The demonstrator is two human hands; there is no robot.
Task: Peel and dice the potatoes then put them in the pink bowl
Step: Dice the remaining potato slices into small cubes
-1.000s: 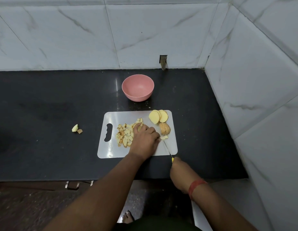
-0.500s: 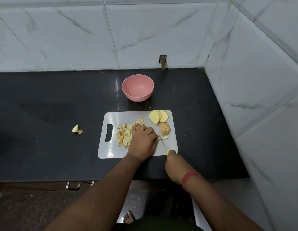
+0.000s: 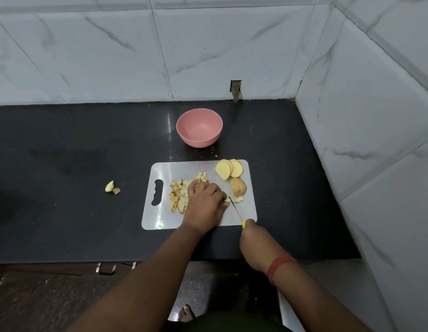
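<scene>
- Reaching in from the lower left of the view, my left hand (image 3: 204, 203) lies knuckles-up on the board (image 3: 160, 219), fingers curled over a potato strip I can barely see at its fingertips.
- Right hand (image 3: 252, 243) sits at the board's near right corner, fist wrapped round the yellow handle of the knife (image 3: 235, 208); the blade slants up and left, its tip just beside the left fingertips.
- Cut bits (image 3: 239, 199) lie right of the blade tip.
- Dice (image 3: 178, 196) are piled left of the left hand, some hidden under it; several show brown skin.
- Slices (image 3: 228, 169) overlap at the board's far right corner; an unpeeled end piece (image 3: 238, 186) lies just below them.
- Bowl (image 3: 199, 127) stands beyond the board's far edge, apart from it; no potato shows inside.
- Scraps (image 3: 112, 187) lie on the counter (image 3: 64, 152), well left of the board.
- Open counter runs wide to the left; on the right, a narrower strip separates the board from the tiled side wall (image 3: 375, 140). The counter's near edge is close below the board.
</scene>
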